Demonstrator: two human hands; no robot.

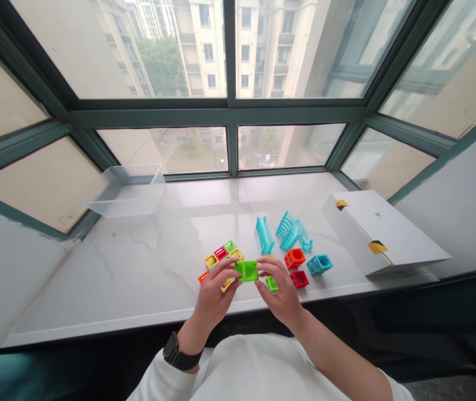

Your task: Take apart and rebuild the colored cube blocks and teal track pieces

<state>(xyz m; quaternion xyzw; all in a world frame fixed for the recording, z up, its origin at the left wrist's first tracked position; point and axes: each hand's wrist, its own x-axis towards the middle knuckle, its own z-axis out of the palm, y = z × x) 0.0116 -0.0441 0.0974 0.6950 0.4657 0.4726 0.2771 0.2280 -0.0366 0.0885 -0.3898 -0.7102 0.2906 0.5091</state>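
Observation:
Between my two hands a green toy block is held up over the sill's front part. My left hand grips its left side, fingers on top and thumb below. On the right side, my right hand pinches it the same way. Behind my left hand lies a cluster of joined blocks, with a red block and a yellow block showing, partly covered by my fingers. Close to my right hand are an orange block, a dark red block, a blue block and another green block.
Clear blue track pieces, one straight and one curved, lie behind the blocks. A transparent plastic bin stands at the back left. A white box with yellow-black tabs is at the right. Windows enclose the marble sill.

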